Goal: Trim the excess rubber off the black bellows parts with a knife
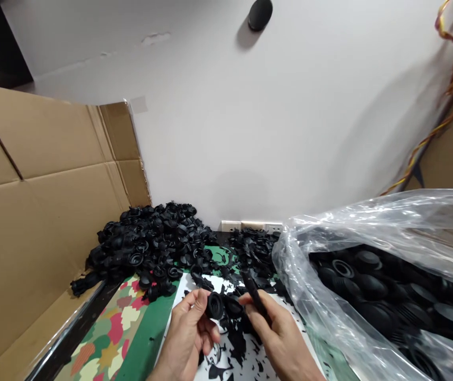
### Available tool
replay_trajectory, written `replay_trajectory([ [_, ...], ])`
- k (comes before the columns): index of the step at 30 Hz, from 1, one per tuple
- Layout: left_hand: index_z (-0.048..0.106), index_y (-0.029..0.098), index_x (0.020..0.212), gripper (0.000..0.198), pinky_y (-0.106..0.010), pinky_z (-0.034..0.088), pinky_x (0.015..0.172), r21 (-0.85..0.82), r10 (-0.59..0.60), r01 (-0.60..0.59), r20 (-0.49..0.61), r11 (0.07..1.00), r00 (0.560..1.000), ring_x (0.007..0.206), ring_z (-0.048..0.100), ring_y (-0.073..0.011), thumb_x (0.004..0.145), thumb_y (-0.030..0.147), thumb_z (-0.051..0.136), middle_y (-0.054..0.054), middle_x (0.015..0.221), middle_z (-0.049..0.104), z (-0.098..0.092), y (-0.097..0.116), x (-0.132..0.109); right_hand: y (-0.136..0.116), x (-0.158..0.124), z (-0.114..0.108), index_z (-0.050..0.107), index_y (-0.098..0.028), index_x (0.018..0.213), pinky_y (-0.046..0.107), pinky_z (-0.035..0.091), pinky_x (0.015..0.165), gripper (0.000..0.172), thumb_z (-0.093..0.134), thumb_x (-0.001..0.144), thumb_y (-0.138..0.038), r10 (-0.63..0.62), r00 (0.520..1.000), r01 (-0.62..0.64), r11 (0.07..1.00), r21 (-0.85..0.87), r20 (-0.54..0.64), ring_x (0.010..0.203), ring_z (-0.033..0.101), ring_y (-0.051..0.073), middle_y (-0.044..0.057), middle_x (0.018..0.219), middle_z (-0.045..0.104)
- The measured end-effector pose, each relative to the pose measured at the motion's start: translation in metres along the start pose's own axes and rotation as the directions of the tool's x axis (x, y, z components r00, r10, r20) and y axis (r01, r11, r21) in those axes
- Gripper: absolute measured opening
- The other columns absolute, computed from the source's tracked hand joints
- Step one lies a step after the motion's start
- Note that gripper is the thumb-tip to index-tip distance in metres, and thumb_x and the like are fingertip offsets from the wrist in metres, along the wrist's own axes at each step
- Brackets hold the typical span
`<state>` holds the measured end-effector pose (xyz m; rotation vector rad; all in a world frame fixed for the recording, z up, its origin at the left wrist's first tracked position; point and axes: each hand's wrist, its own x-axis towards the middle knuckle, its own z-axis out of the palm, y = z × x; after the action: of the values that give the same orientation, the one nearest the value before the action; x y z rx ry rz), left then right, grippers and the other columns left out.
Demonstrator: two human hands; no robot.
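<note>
My left hand (192, 330) pinches a round black ribbed rubber boot (215, 305) between thumb and fingers, with its ringed opening facing me. Wrapped round a slim black pen-like tool (253, 291), my right hand (276, 328) is just to the right of the boot. The tool points up and away, and its tip is too dark to make out. Beneath both hands lies a white sheet (206, 373) strewn with black rubber scraps (237, 338). Another dark rubber piece (232, 306) shows between the hands.
A heap of black rubber boots (150, 238) lies back left against a cardboard wall (59, 211). A smaller pile of black scraps (253, 248) sits below wall sockets (252, 226). On the right, a clear plastic bag (301, 259) holds many ribbed black parts (372, 288).
</note>
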<state>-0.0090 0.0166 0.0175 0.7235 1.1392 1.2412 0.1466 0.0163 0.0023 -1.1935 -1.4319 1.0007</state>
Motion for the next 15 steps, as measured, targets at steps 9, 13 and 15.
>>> replay_trajectory([
  [9, 0.053, 0.014, 0.061, 0.058, -0.013, 0.016, 0.025, 0.185, -0.053, 0.044, 0.047, 0.982, 0.998, 0.026, 0.049, -0.0071, 0.062, 0.071, 0.059, -0.001, 0.047, 0.058, 0.007, -0.003, 0.004, -0.002, -0.005, 0.023, 0.054, -0.018, 0.063, 0.025, 0.039, 0.055, 0.023, 0.054, 0.077, -0.037, -0.019, 1.000, 0.015, 0.981, 0.195, 0.016, 0.057, 0.048, 0.015, -0.001, 0.061, 0.053],
  [13, 0.060, 0.014, 0.070, 0.046, -0.014, 0.023, 0.031, 0.359, 0.094, -0.089, 0.006, 0.929, 0.996, 0.031, 0.046, -0.0042, 0.069, 0.060, 0.062, 0.000, 0.056, 0.061, -0.004, -0.003, 0.004, 0.006, -0.001, 0.022, 0.051, -0.018, 0.061, 0.024, 0.034, 0.049, 0.021, 0.059, 0.071, -0.035, 0.115, 0.993, -0.111, 0.967, 0.229, -0.004, 0.051, 0.040, 0.012, -0.004, 0.055, 0.046],
  [15, 0.066, 0.016, 0.083, 0.035, -0.016, 0.036, 0.039, 0.436, 0.239, -0.230, 0.033, 0.870, 0.970, 0.043, 0.052, -0.0065, 0.062, 0.042, 0.076, 0.000, 0.069, 0.064, -0.008, -0.005, 0.000, 0.013, 0.000, 0.024, 0.054, -0.017, 0.063, 0.023, 0.030, 0.045, 0.022, 0.062, 0.070, -0.037, 0.162, 0.987, -0.153, 0.951, 0.269, -0.012, 0.046, 0.035, 0.010, -0.006, 0.050, 0.042],
])
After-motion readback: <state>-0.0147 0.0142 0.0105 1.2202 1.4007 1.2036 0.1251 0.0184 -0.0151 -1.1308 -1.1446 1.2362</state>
